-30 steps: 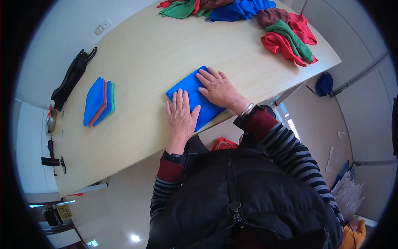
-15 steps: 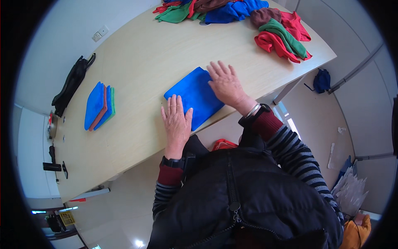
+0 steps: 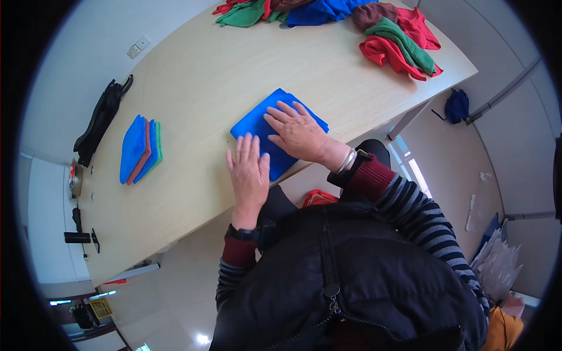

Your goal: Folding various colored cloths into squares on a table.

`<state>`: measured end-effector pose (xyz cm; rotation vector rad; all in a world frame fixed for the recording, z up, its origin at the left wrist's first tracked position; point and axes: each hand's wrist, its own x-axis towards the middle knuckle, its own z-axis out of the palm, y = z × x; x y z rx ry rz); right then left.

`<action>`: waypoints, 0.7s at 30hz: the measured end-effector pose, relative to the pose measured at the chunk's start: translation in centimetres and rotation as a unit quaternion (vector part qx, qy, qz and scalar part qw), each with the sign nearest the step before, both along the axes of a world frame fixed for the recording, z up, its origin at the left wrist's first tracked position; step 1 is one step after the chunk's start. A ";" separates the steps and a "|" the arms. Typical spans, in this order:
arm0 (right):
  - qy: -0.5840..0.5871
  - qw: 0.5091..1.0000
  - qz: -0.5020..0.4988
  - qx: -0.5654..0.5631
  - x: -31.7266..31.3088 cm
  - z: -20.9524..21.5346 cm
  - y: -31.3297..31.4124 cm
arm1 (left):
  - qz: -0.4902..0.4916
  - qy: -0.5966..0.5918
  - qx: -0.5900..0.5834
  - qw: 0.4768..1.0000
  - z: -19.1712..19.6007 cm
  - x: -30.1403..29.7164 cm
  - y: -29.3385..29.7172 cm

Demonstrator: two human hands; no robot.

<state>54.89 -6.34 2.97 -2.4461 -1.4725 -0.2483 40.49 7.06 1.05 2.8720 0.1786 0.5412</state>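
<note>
A folded blue cloth (image 3: 253, 123) lies flat near the table's front edge. My right hand (image 3: 298, 131) rests on top of it with the fingers stretched out and a little apart. At the cloth's left edge is my left hand (image 3: 249, 178), its fingers extended and their tips at the fabric. Neither hand grips anything. To the left, a stack of folded cloths (image 3: 133, 149) in blue, brown and green sits on the table.
Crumpled red, green and brown cloths (image 3: 401, 50) lie at the far right of the pale wooden table (image 3: 193, 99). More loose cloths (image 3: 328, 11) are heaped along the far edge. A black umbrella-like bundle (image 3: 102, 120) lies by the wall at left.
My right hand has moved left, from the cloth's right edge onto its middle. The blue cloth's right side now shows an uneven layer. My left hand has barely moved.
</note>
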 end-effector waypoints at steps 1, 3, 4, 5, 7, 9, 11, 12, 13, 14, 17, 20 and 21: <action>-0.006 1.000 0.008 0.021 -0.2 0.0 0.3 | 0.009 -0.027 -0.008 1.000 0.6 0.7 0.5; -0.019 0.999 0.015 0.029 -0.6 -0.9 0.4 | 0.020 -0.056 -0.013 0.998 0.6 1.7 1.0; -0.033 0.999 0.020 0.036 -0.8 -1.6 0.5 | 0.013 -0.055 -0.017 0.998 -0.5 2.4 1.3; -0.047 0.998 0.027 0.044 -0.8 -2.1 0.7 | 0.006 -0.053 -0.020 0.998 -1.5 2.9 1.5; -0.038 0.998 0.029 0.045 -0.4 -2.2 0.4 | -0.008 -0.048 -0.026 0.998 -1.8 3.4 1.2; -0.021 0.998 0.041 0.048 0.0 -2.2 0.3 | -0.004 -0.037 -0.031 0.999 -1.8 3.3 1.2; -0.008 0.999 0.031 0.024 0.4 -1.3 0.6 | 0.001 -0.031 -0.033 0.999 -1.8 3.0 1.2; 0.006 1.000 0.023 -0.001 0.6 -0.3 0.9 | 0.010 -0.022 -0.010 1.000 -1.8 2.8 1.3; 0.019 0.999 0.012 -0.025 1.1 0.1 0.9 | 0.015 -0.014 0.013 1.000 -1.7 2.7 1.2; 0.019 0.999 0.010 -0.024 1.7 -0.1 0.9 | 0.021 -0.006 0.036 0.999 -1.7 2.7 1.1; -0.015 1.000 -0.007 0.019 3.6 -1.6 1.0 | 0.023 -0.002 0.025 0.999 -1.6 2.7 0.2; -0.012 1.000 0.019 0.019 4.4 -2.0 1.2 | 0.033 -0.012 0.018 0.999 -1.6 2.9 -0.1; -0.009 0.999 0.031 0.017 4.4 -1.7 1.1 | 0.036 -0.021 0.016 0.999 -1.5 2.9 -0.4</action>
